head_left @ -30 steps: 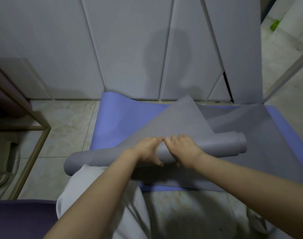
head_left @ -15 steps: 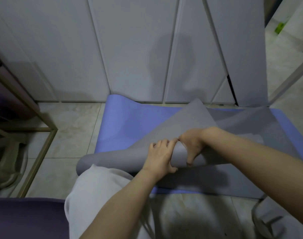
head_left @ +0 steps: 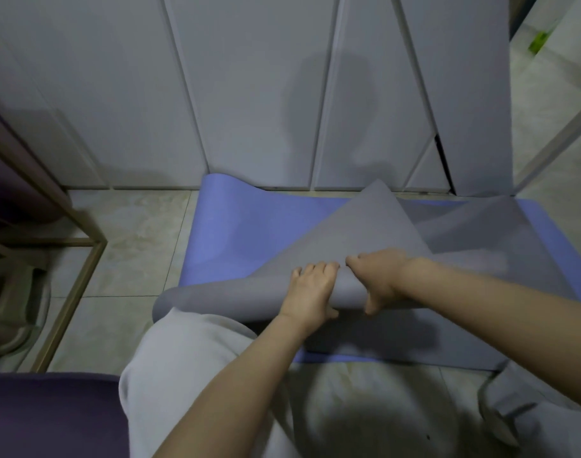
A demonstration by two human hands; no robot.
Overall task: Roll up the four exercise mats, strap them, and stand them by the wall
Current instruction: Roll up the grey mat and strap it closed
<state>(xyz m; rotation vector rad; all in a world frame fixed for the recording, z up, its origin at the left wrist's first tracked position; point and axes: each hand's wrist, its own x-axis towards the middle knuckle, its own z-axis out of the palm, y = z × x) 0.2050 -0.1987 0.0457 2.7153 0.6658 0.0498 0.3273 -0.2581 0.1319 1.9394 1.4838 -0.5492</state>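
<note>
A grey exercise mat (head_left: 358, 239) lies partly rolled across a blue mat (head_left: 249, 226) on the tiled floor. The rolled grey part (head_left: 223, 299) runs from lower left toward the right, with its loose sheet lifted into a peak behind it. My left hand (head_left: 310, 290) grips the roll near its middle, fingers curled over the top. My right hand (head_left: 380, 280) grips it just to the right, fingers over the top and thumb below. My right forearm hides the roll's right end.
White panelled wall (head_left: 249, 94) stands just behind the mats. A brass-coloured metal frame (head_left: 74, 292) stands at the left with dark things inside. A purple surface (head_left: 48, 414) is at the bottom left. My grey-trousered knee (head_left: 183, 365) is under the roll's left end.
The hands have turned the roll forward and regripped: the right hand went from on top of the roll to wrapped over its far side. The roll's right end is now hidden by my forearm.
</note>
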